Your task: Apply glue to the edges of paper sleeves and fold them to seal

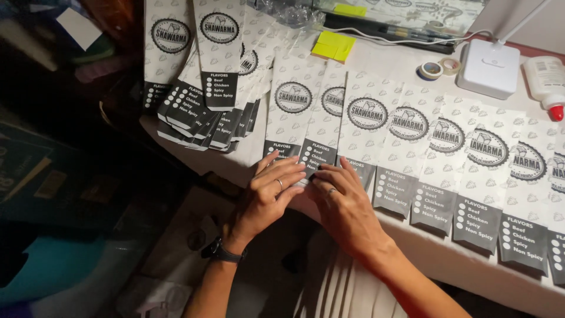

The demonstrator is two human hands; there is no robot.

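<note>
A white counter [412,59] is seen from above, covered by a row of long white paper sleeves printed with a round dark emblem and a grey band at the lower end. Both hands are laid flat at the near edge, at about 6 o'clock in the view. The left hand [268,194], with a ring on one finger and a dark watch [220,252] at the wrist, is spread open with fingers apart, and its fingertips are pressed on the grey end of one paper sleeve [315,126] in the row. The right hand [344,203], also ringed, is likewise open and flat, its fingertips touching the same sleeve's lower end, just beside the left hand; nothing is clamped by either. That sleeve lies at 12 o'clock from the hands, overlapped by its neighbours. The rest of the overlapping sleeves [471,153] run away toward 3 o'clock. A fanned stack of sleeves [203,76] is piled at 11 o'clock, hanging partly over the counter's edge. Yellow sticky notes [333,45] are found at 12 o'clock, two tape rolls [438,68] at 1 o'clock, a white lamp base [489,68] just beside them, and a white glue bottle [546,82] with a red cap at 2 o'clock.
</note>
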